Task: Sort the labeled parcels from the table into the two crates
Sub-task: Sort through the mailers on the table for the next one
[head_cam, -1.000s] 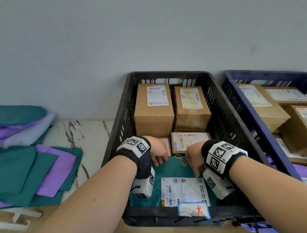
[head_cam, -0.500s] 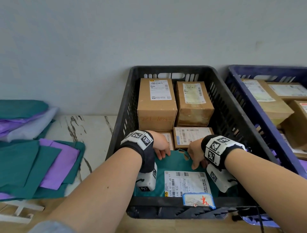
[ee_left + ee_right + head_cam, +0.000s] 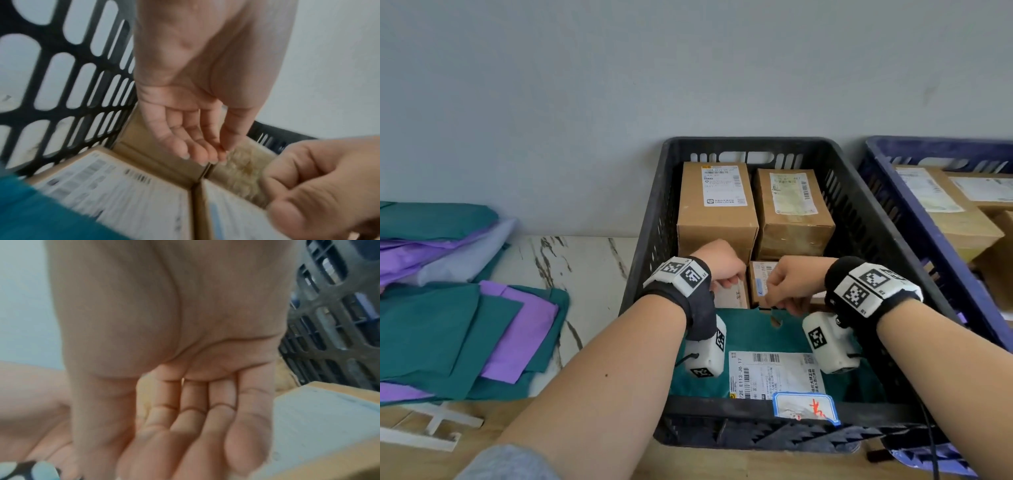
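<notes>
Both hands lifted off the teal parcel (image 3: 753,337), now over the small boxes behind it. Left hand (image 3: 722,265) fingers (image 3: 197,146) relaxed, holding nothing; right hand (image 3: 792,282) loosely curled, also empty. Parcel lies flat in the black crate (image 3: 650,219), placement done. Next: fetch another mailer (image 3: 448,335) from the bench (image 3: 585,260).

A slotted black plastic crate (image 3: 643,260) with a matt finish is seen. Brown cardboard boxes (image 3: 717,219) bear white paper labels (image 3: 723,186). A smooth teal plastic mailer bag (image 3: 750,334) lies within. Polished veined white marble forms the tabletop (image 3: 592,260).
</notes>
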A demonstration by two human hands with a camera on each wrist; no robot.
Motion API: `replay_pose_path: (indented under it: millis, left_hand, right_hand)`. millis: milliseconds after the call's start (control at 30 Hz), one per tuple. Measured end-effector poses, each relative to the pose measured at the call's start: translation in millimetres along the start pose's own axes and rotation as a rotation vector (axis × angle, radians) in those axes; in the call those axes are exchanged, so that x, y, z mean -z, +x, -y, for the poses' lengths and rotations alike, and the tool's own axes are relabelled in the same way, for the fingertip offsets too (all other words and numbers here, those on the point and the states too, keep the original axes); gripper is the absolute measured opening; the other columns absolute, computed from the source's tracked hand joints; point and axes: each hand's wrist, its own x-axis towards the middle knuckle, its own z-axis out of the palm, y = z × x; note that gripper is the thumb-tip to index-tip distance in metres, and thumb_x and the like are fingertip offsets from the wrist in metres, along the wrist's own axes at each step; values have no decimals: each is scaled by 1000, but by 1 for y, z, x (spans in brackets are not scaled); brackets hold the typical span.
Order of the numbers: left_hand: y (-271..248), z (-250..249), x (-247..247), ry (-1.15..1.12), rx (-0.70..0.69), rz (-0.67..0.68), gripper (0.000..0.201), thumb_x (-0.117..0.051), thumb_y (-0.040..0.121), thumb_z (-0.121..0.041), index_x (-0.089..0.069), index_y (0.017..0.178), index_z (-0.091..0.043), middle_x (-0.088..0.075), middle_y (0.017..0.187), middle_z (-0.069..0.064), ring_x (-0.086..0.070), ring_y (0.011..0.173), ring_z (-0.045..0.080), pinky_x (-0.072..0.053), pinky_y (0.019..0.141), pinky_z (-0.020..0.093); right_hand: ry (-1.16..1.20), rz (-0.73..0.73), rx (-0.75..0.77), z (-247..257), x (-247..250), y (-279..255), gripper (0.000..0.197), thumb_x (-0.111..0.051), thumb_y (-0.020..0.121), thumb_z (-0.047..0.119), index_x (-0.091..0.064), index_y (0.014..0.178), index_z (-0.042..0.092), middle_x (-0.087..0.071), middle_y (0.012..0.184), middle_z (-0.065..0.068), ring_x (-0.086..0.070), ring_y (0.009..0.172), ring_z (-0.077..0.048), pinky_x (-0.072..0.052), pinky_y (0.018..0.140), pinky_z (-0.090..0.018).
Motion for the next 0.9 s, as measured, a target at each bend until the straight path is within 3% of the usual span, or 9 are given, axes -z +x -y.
replay_pose_path:
  millis: [100, 233, 333, 467, 633, 900]
  left_hand:
    - [-9, -9, 15, -130, -89, -144, 13, -59, 90, -15, -67, 95, -6, -61, 75, 2, -56, 68, 15, -47, 57, 23]
    - [-30, -25, 46, -303, -198, -260, 8, -55, 93, -14, -60, 99, -10, -56, 74, -1, -52, 65, 9, -46, 57, 20]
    - [-47, -31, 70, -445, -289, -341, 11, -58, 92, -17, -63, 101, -12, -58, 74, -1, -54, 64, 9, -47, 55, 18]
    - [-67, -18, 96, -639, -345, -411, 5, -61, 90, -16, -64, 90, -12, -58, 66, -1, -54, 59, 11, -47, 56, 23]
    - [-89, 18, 135, -781, -338, -476, 14, -62, 89, -13, -60, 75, -15, -55, 60, -2, -51, 54, 11, -45, 52, 21]
    - [-126, 114, 206, -880, -278, -615, 3, -65, 86, -14, -63, 84, -13, -57, 68, 0, -53, 55, 11, -48, 60, 25]
  right_hand:
    - [154, -172, 155, 12, 8, -7, 32, -69, 88, 26, -58, 62, 11, -62, 54, -4, -61, 51, -15, -55, 59, -26]
    - [453, -418, 279, 36, 19, -21, 23, -67, 89, 24, -60, 73, 9, -65, 61, -4, -63, 57, -13, -54, 58, -21]
    - [683, -531, 354, 57, 25, -28, 17, -66, 89, 25, -65, 82, 9, -69, 72, -5, -66, 68, -14, -55, 67, -26]
    - [882, -574, 395, 92, 23, -29, 13, -67, 89, 24, -65, 83, 13, -70, 79, -6, -67, 74, -17, -53, 66, -28]
    - [1002, -629, 442, 146, 12, -19, 9, -62, 91, 16, -63, 84, 10, -65, 74, -6, -61, 63, -15, -53, 61, -24]
    - [970, -502, 493, 257, -21, 19, 12, -63, 90, 11, -59, 78, 10, -62, 69, -7, -57, 54, -15, -51, 53, -22]
